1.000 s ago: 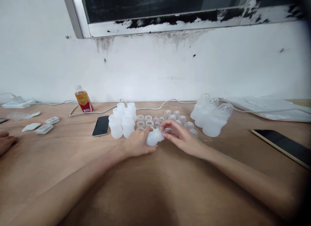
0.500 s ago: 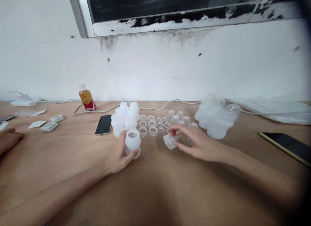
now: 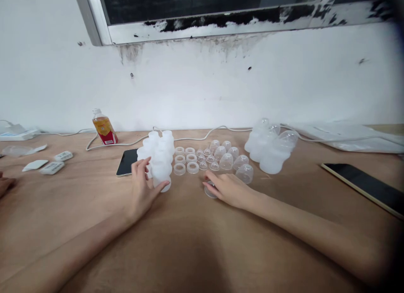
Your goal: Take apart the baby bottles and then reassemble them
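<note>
My left hand is open, thumb and fingers apart, beside a cluster of frosted white baby bottle bodies. The nearest body stands by its thumb; I cannot tell whether they touch. My right hand is closed over a clear plastic piece low at the table, most of it hidden under the fingers. Beyond the hands lie several translucent collar rings, small clear nipples and larger clear dome caps, set out in rows.
White bottles with dome caps stand grouped at the right. Phones lie at left and right. A drink bottle, a white cable, a plastic bag and small labelled packs lie further off. Another person's hand shows at far left.
My left hand has let go of the bottle body, which now stands by the cluster. My right hand has lowered the clear piece to the table. The view has shifted slightly right.
</note>
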`<state>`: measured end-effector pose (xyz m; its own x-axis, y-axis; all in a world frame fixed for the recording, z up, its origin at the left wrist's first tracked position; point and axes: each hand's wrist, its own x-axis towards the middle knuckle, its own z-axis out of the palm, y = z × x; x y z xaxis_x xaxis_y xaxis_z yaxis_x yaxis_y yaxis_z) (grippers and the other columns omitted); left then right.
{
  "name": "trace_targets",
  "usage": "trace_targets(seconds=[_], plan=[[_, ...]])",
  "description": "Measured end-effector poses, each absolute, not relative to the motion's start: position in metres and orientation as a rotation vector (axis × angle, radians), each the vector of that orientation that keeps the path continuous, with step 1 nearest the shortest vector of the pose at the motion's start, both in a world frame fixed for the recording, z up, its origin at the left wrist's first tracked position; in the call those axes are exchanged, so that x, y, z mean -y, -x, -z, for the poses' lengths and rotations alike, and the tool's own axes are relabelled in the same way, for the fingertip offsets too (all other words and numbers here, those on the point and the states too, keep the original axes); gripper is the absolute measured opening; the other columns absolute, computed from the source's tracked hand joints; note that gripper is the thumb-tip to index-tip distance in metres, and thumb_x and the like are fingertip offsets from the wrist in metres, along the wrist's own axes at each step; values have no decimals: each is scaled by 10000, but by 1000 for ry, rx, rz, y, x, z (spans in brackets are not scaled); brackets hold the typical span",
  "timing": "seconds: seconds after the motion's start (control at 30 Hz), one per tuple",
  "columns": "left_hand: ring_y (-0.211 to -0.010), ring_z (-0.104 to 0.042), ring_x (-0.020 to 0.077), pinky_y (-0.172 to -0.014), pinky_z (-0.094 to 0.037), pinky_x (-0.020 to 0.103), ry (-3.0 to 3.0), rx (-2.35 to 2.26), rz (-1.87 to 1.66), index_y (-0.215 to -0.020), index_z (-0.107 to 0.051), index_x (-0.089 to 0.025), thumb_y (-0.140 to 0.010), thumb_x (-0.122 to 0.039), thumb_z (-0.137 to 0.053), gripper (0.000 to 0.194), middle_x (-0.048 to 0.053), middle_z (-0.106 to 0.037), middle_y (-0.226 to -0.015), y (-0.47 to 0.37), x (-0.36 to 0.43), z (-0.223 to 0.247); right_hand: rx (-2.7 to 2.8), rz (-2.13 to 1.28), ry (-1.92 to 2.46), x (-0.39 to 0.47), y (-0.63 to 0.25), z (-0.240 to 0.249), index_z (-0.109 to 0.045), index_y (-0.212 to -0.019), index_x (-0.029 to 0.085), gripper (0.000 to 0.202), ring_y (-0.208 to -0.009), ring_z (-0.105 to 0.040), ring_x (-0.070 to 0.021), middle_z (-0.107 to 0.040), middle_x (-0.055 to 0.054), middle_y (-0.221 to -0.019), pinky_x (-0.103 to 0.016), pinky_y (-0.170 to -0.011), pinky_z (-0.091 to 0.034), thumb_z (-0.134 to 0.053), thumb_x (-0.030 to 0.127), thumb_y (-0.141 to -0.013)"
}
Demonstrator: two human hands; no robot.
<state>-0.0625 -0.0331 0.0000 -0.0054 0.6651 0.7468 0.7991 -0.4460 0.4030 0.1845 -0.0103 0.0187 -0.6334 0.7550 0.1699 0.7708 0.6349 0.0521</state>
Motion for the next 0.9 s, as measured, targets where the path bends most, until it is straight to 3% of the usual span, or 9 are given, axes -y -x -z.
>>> trace_targets(seconds=[0.07, 0.2, 0.3, 0.57, 0.63, 0.73, 0.8, 0.9], plan=[[-922, -417, 207, -720, -425, 336, 2049, 1424, 1426, -1145, -317, -197, -619, -293, -650, 630, 85, -357, -1021, 54, 42, -5, 2673, 139, 1280, 11, -185, -14, -432, -991, 150, 245, -519, -552, -156, -581, -33, -588, -220, -467, -302, -271, 280, -860], [-986, -424, 196, -831, -395, 342, 2528, 1218, 1180, -1107, -353, -197, -717, -251, -558, 443, 81, -416, -1048, 17, 49, -11, 2607, 66, 1301, 12, -181, -10, -400, -1070, 144, 266, -533, -561, -161, -605, -48, -623, -220, -476, -304, -287, 246, -851], [-983, -440, 222, -834, -396, 376, 2810, 1329, 1066, -1086, -368, -174, -698, -335, -575, 468, 80, -483, -1031, -13, 37, -6, 2571, -30, 1310, 11, -179, -10, -383, -1089, 130, 279, -577, -573, -174, -620, -69, -683, -232, -498, -323, -309, 205, -831], [-897, -534, 175, -783, -428, 313, 2983, 1512, 1220, -1123, -344, -180, -690, -307, -593, 515, 53, -573, -962, -25, 19, -3, 2275, -628, 1081, 2, -181, -10, -386, -1016, 188, 200, -728, -545, -130, -589, -39, -828, -257, -648, -382, -314, 202, -830], [-876, -537, 179, -768, -430, 316, 2958, 1536, 1120, -1120, -365, -179, -694, -297, -589, 495, 48, -578, -936, -20, 19, -4, 2188, -822, 1039, -2, -181, -9, -390, -968, 204, 158, -629, -517, -103, -556, 1, -738, -238, -594, -382, -318, 242, -832], [-832, -535, 182, -730, -438, 314, 2929, 1535, 914, -1066, -431, -181, -714, -283, -564, 389, 37, -576, -877, -14, 19, -2, 2021, -1093, 1144, -8, -184, -5, -365, -934, 217, 175, -398, -364, -67, -391, 81, -525, -197, -429, -308, -296, 340, -831], [-847, -521, 181, -726, -438, 305, 2903, 1491, 816, -1012, -472, -189, -738, -288, -531, 298, 36, -559, -893, -12, 19, 1, 1964, -1073, 1212, -11, -187, -3, -356, -924, 219, 197, -376, -320, -63, -333, 98, -487, -191, -410, -278, -323, 379, -814], [-930, -473, 196, -774, -424, 318, 2783, 1418, 707, -989, -480, -165, -777, -271, -457, 238, 66, -511, -971, -14, 22, 3, 2047, -668, 1292, -11, -190, -2, -386, -889, 213, 217, -446, -378, -86, -377, 80, -499, -216, -466, -303, -425, 389, -768]])
